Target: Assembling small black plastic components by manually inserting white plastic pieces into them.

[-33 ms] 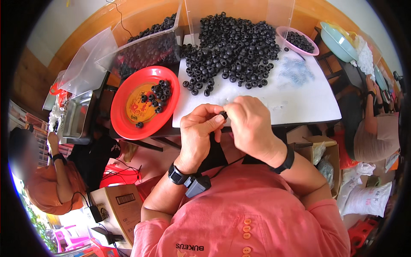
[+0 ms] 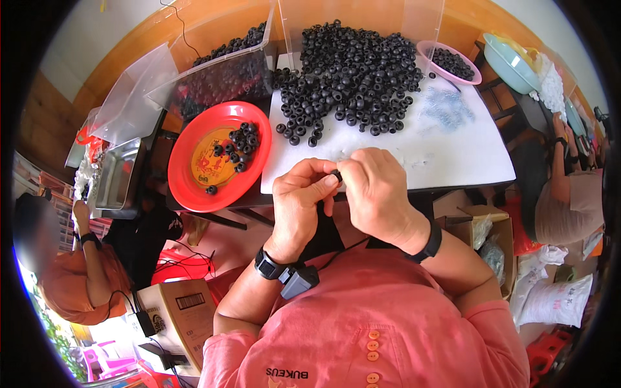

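Just in front of the table's near edge, my two hands meet fingertip to fingertip. My left hand (image 2: 299,191) pinches a small black bead (image 2: 336,175) between thumb and index finger. Pressed up against the bead's other side is my right hand (image 2: 378,197), its fingers closed and its knuckles up; whatever its fingertips grip is hidden. Beyond them, a large heap of black beads (image 2: 356,77) with round holes covers the back of the white tabletop (image 2: 453,158). To the left, a red plate (image 2: 184,145) holds several of the same beads.
A clear plastic bin (image 2: 223,74) of black beads stands behind the plate. At the back right are a pink bowl (image 2: 477,75) with small dark pieces and a patch of thin bluish bits (image 2: 446,107). Other people sit at left and right. A cardboard box (image 2: 178,317) stands low left.
My right hand has shifted and turned very slightly at the bead. My left hand keeps its hold in the same place.
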